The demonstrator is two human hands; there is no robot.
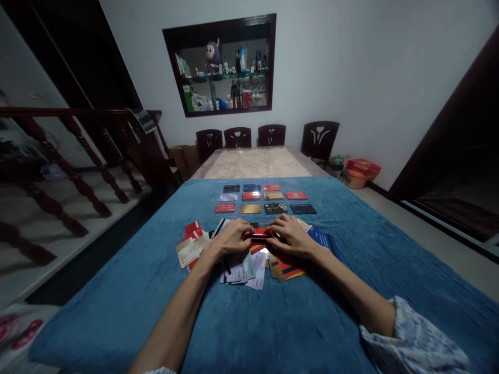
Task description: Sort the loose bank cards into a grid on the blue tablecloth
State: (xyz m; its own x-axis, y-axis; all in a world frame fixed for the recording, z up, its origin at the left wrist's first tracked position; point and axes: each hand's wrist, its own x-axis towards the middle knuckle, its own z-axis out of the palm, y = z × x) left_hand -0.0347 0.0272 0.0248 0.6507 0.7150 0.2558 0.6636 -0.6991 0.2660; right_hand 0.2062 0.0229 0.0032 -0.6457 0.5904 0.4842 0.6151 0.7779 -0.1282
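Between my left hand (234, 236) and my right hand (292, 236) is a small stack of red cards (258, 235), seen nearly edge-on. Fingers of both hands are closed on its two ends. Below and around my hands lies a loose heap of cards: white ones (255, 275) in front, orange and gold ones (286, 267) under my right hand, cream and red ones (191, 249) to the left, blue ones (327, 241) to the right. Beyond my hands, several stacks of cards lie in rows, among them a gold stack (251, 209) and a black stack (275, 208).
A blue cloth (163, 306) covers the near part of the table; the bare tabletop (253, 162) shows farther back. Dark chairs (320, 137) stand at the far end. A wooden railing (78, 111) runs along the left, and an orange bin (355, 178) stands on the floor at right.
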